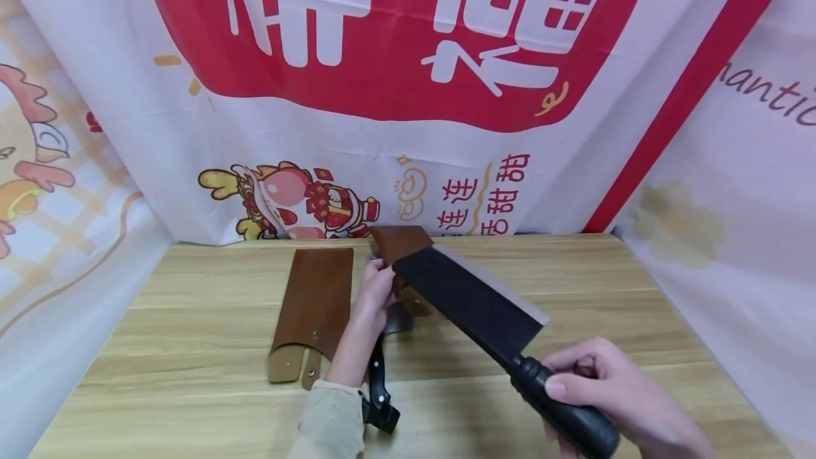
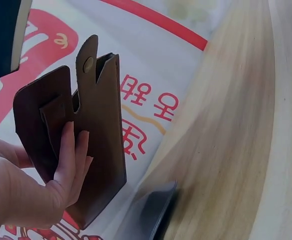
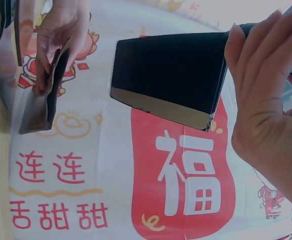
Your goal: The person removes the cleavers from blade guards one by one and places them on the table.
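Observation:
My right hand (image 1: 612, 388) grips the black handle of a cleaver (image 1: 472, 303) with a dark blade and a pale edge, raised above the table. My left hand (image 1: 375, 292) holds a brown leather knife sheath (image 1: 398, 243) at the far side. The blade's end overlaps this sheath in the head view, but a gap separates them in the right wrist view. Two strap flaps show at the sheath's mouth in the left wrist view, one with a metal snap (image 2: 88, 64). Under the left forearm lies a second knife with a black riveted handle (image 1: 377, 374), partly hidden.
Another brown sheath (image 1: 315, 296) lies flat on the wooden table (image 1: 159, 353), left of the left hand, its snap straps toward me. A printed red and white cloth (image 1: 395, 154) hangs behind the table's back edge, with white cloths at both sides.

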A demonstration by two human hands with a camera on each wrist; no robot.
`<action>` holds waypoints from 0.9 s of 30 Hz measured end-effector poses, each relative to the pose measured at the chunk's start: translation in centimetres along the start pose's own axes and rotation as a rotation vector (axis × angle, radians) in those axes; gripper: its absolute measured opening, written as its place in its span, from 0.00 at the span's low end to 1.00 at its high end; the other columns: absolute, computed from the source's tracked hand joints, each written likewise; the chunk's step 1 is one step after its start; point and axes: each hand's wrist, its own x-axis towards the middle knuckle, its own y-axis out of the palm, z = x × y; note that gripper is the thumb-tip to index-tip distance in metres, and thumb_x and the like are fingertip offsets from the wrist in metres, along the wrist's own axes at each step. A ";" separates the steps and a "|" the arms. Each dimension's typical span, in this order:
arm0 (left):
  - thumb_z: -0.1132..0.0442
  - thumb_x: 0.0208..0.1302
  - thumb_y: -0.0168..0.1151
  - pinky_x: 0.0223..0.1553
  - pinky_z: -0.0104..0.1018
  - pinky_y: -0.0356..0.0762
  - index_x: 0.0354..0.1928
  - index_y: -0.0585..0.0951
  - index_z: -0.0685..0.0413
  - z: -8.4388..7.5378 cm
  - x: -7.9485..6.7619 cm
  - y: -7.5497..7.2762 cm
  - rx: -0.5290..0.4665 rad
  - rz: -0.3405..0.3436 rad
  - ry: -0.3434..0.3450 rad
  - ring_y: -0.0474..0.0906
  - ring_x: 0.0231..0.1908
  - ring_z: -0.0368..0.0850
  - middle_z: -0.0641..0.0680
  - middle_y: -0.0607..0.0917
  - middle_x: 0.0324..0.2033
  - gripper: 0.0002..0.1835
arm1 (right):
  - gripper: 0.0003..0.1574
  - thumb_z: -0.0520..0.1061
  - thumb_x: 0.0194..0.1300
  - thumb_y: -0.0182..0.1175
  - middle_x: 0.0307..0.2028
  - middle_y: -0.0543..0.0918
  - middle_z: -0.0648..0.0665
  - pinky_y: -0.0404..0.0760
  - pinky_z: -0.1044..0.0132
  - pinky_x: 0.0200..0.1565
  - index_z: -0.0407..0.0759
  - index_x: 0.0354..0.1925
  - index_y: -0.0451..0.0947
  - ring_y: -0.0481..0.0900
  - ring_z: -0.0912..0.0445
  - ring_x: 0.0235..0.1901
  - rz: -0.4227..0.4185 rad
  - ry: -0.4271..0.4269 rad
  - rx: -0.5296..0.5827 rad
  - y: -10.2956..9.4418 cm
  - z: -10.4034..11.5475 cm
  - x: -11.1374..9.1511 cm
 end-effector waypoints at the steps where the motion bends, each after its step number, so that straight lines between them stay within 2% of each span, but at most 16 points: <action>1: 0.66 0.73 0.58 0.29 0.30 0.76 0.63 0.69 0.67 0.0 -0.1 0.1 -0.004 0.007 0.008 0.76 0.28 0.39 0.52 0.79 0.35 0.21 | 0.18 0.36 0.80 0.45 0.33 0.88 0.34 0.89 0.56 0.36 0.26 0.51 0.80 0.87 0.52 0.28 0.002 0.001 0.016 0.0 0.0 0.1; 5: 0.65 0.72 0.60 0.28 0.29 0.78 0.61 0.71 0.67 -0.2 -0.7 0.6 -0.024 0.028 0.044 0.79 0.29 0.37 0.50 0.82 0.33 0.19 | 0.19 0.36 0.81 0.44 0.36 0.88 0.32 0.89 0.54 0.38 0.27 0.53 0.80 0.88 0.50 0.30 0.012 -0.047 0.054 -0.5 0.0 0.7; 9: 0.64 0.72 0.62 0.29 0.29 0.80 0.60 0.72 0.66 -0.5 -1.3 1.1 -0.032 0.041 0.070 0.82 0.30 0.38 0.52 0.83 0.37 0.20 | 0.21 0.32 0.81 0.40 0.38 0.89 0.33 0.89 0.53 0.35 0.28 0.54 0.80 0.90 0.49 0.32 0.044 -0.198 0.047 -1.2 -0.4 1.2; 12: 0.64 0.72 0.63 0.32 0.29 0.81 0.61 0.72 0.67 -0.7 -1.9 1.6 -0.022 0.048 0.076 0.82 0.31 0.38 0.54 0.84 0.41 0.21 | 0.25 0.31 0.81 0.36 0.40 0.89 0.34 0.89 0.55 0.35 0.30 0.54 0.81 0.90 0.47 0.34 0.051 -0.261 0.057 -1.9 -0.5 1.4; 14: 0.63 0.72 0.63 0.34 0.29 0.80 0.63 0.71 0.66 -0.7 -2.1 1.8 -0.007 0.056 0.074 0.82 0.33 0.39 0.55 0.84 0.43 0.23 | 0.26 0.32 0.81 0.36 0.40 0.89 0.34 0.89 0.56 0.37 0.32 0.54 0.83 0.91 0.47 0.35 0.030 -0.251 0.065 -2.3 -0.5 1.5; 21: 0.61 0.72 0.63 0.31 0.29 0.73 0.65 0.71 0.65 -0.5 -2.6 2.5 0.090 0.111 0.068 0.80 0.30 0.38 0.53 0.86 0.38 0.25 | 0.25 0.34 0.83 0.38 0.41 0.89 0.36 0.89 0.56 0.39 0.37 0.52 0.85 0.90 0.48 0.36 -0.073 -0.207 0.015 -3.9 -0.4 1.9; 27: 0.62 0.72 0.62 0.38 0.32 0.76 0.67 0.69 0.65 0.2 -2.8 3.3 0.126 0.155 0.052 0.81 0.36 0.43 0.58 0.85 0.44 0.26 | 0.21 0.36 0.83 0.43 0.37 0.89 0.35 0.89 0.53 0.42 0.38 0.48 0.85 0.90 0.48 0.35 -0.181 -0.157 -0.035 -5.0 -0.7 2.5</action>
